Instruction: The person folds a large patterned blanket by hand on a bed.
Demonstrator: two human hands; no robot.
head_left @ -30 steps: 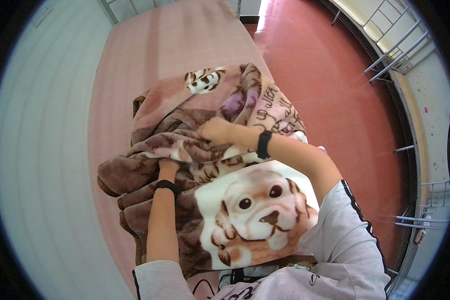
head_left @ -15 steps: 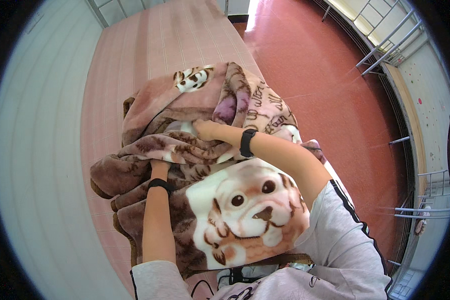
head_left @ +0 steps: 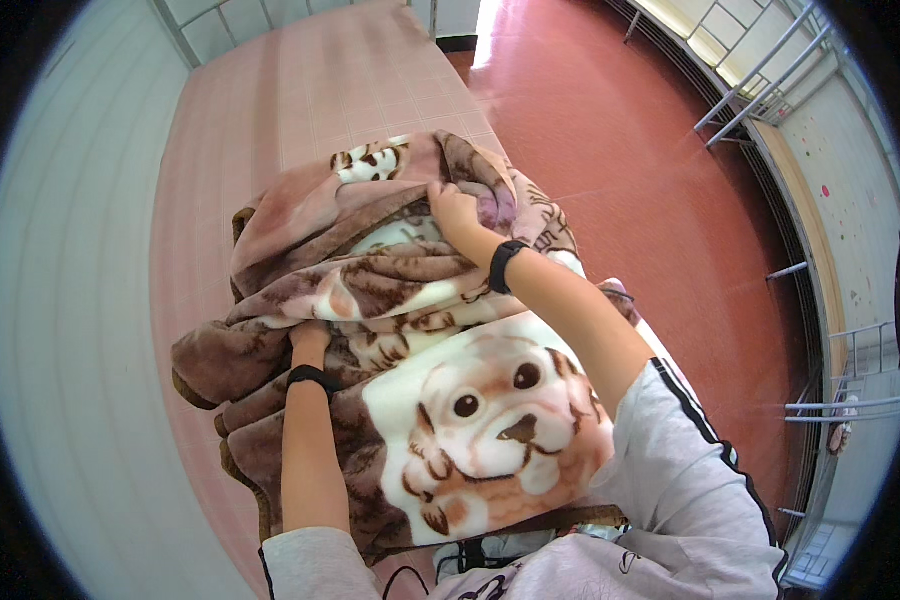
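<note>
A thick plush blanket [head_left: 490,430] in brown, pink and cream lies heaped in folds on the bed, with a large printed puppy face on its near part. My right hand [head_left: 453,210] is closed on a brown-trimmed edge of its far fold and holds that edge up a little. Below that edge a gap shows a paler layer. My left hand [head_left: 311,336] reaches in under a bunched fold at the left middle of the blanket; its fingers are hidden by the cloth. Each wrist wears a black band.
The blanket rests on a bed with a pink checked sheet [head_left: 300,100], along a white wall [head_left: 80,300] at left. Metal bars [head_left: 240,22] stand at its far end. Reddish floor [head_left: 610,170] runs along the right, with metal bunk frames [head_left: 760,90] beyond.
My right hand has risen out of the folds, away from me and slightly right, lifting the blanket's edge. The gap under it has widened. My left hand stays nearly where it was.
</note>
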